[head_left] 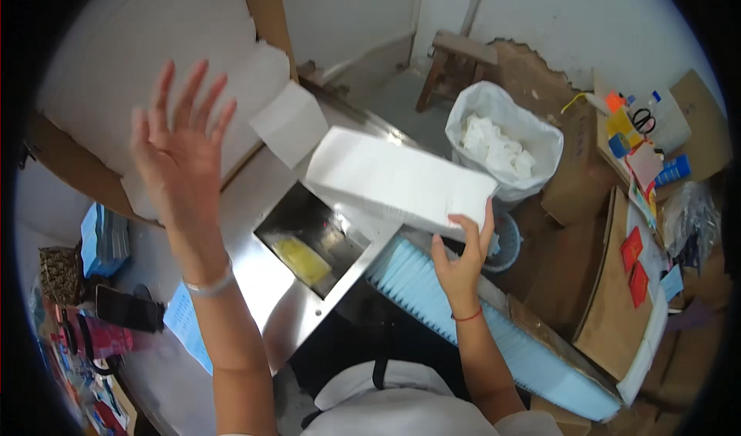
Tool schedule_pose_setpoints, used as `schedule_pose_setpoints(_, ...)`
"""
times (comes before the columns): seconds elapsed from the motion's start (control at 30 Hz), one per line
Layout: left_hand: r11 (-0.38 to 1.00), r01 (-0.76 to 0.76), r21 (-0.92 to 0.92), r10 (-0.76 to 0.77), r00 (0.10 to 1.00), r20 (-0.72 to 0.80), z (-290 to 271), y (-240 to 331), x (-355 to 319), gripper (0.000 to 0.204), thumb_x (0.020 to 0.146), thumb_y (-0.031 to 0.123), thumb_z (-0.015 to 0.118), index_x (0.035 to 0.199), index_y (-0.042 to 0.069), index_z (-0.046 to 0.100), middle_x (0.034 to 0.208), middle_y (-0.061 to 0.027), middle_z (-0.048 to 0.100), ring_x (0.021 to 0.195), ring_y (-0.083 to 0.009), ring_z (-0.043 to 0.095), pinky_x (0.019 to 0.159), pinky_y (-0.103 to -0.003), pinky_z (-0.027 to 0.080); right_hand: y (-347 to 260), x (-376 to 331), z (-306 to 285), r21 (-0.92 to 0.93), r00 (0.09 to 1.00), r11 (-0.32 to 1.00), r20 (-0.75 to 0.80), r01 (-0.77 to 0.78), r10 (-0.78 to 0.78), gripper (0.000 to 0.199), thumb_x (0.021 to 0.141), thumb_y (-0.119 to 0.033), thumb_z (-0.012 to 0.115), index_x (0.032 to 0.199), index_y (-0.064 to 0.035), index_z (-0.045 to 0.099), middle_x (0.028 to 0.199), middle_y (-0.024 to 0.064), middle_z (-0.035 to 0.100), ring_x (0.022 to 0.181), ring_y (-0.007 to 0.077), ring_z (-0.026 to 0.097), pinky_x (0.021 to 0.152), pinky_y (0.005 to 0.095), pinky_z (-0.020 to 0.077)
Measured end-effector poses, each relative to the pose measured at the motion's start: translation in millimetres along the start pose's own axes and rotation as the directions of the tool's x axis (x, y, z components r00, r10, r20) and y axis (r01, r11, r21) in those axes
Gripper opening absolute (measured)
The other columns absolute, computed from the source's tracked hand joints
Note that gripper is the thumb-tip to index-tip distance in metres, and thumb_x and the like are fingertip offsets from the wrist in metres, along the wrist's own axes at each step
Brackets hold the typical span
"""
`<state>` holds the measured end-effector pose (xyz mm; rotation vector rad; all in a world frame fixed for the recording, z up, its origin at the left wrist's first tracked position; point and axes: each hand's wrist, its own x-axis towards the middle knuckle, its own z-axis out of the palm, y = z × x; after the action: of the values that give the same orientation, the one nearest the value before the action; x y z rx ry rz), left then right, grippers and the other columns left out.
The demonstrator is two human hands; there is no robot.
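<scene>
I've got the white paper stack [401,183] pinched at its near-right corner by my right hand [461,260], long axis running up-left over the steel bench [262,281], while my left hand [184,152] hovers spread wide, empty, well left.

Steel tabletop with a sunken tray and a row of pale blue sheets

The stainless-steel tabletop [266,281] runs from the lower left of the frame up toward the centre. A rectangular recess [316,239] is cut into it near the middle, and a yellow piece [302,260] lies on the recess floor. Along the tabletop's lower right edge a long row of pale blue sheets [494,335] stands packed on edge, stretching toward the lower right. At the left of the frame lie a stack of blue packets [104,239], a dark phone [127,308] and a loose blue sheet [189,324]. At the upper left, a large white stack [131,57] rests on brown cardboard [69,166].
</scene>
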<state>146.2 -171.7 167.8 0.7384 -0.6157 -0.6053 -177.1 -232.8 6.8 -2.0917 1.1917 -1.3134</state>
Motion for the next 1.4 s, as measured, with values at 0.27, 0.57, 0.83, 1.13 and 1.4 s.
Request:
schedule_pose_setpoints(0.27,0.324,-0.273,0.906,-0.125,0.937,0.327,-27.4,-83.9,-77.9,0.076,0.072,0.023,0.079,0.139,0.007,0.047,0.137,-0.0207,0.042,0.131,-0.0355,0.041,0.109,-0.046,0.036,6.8,-1.5,1.6,0.021,0.999,0.999,-0.01,0.031,-0.031,0.036,0.075,-0.005,0.07,0.111,-0.0084,0.062,0.155,0.0291,0.02,0.138,0.0472,0.029,0.11,0.0495,0.031)
schedule_pose_setpoints(0.57,0.314,-0.286,0.905,-0.068,0.944,0.322,-9.6,-154.7,-90.6,0.075,0.067,0.014,0.078,0.137,0.013,0.049,0.145,-0.03,0.025,0.131,-0.0484,0.038,0.106,-0.046,0.04,-0.1,-3.4,5.8,0.041,0.998,0.998,-0.03,0.05,-0.049,0.039,0.074,-0.004,0.07,0.111,-0.0089,0.062,0.154,0.0301,0.019,0.137,0.0482,0.027,0.11,0.0523,0.0279)
schedule_pose_setpoints(0.83,0.782,0.576,0.238,-0.551,0.817,-0.17,-5.9,-113.0,-37.0,0.056,0.083,0.022,0.071,0.13,0.004,0.048,0.125,-0.0178,0.05,0.109,-0.0284,0.055,0.091,-0.048,0.049,2.3,-5.0,8.9,0.076,0.999,0.996,-0.004,0.043,-0.043,0.045,0.078,-0.002,0.063,0.122,-0.0062,0.059,0.155,0.029,0.019,0.139,0.0484,0.025,0.113,0.0519,0.0261)
schedule_pose_setpoints(1.13,0.961,0.029,0.275,-0.018,0.999,-0.043,78.9,-72.2,-42.1,0.052,0.097,0.044,0.057,0.133,0.008,0.049,0.135,-0.0086,0.05,0.119,-0.0267,0.05,0.101,-0.04,0.036,-0.1,-1.2,15.5,0.15,1.0,0.989,-0.004,-0.016,0.017,0.06,0.085,0.001,0.048,0.144,0.002,0.037,0.157,0.0285,0.019,0.143,0.0447,0.022,0.116,0.0509,0.0189)
schedule_pose_setpoints(1.4,0.25,-0.381,0.89,-0.085,0.907,0.412,20.0,-119.0,-128.6,0.081,0.07,0.02,0.078,0.142,0.013,0.043,0.146,-0.0306,0.024,0.129,-0.0464,0.034,0.109,-0.049,0.03,-1.5,0.1,25.5,0.116,0.999,0.993,-0.038,0.025,-0.02,0.053,0.094,-0.011,0.05,0.143,0.0038,0.038,0.156,0.0289,0.022,0.14,0.0435,0.027,0.115,0.0499,0.0214)
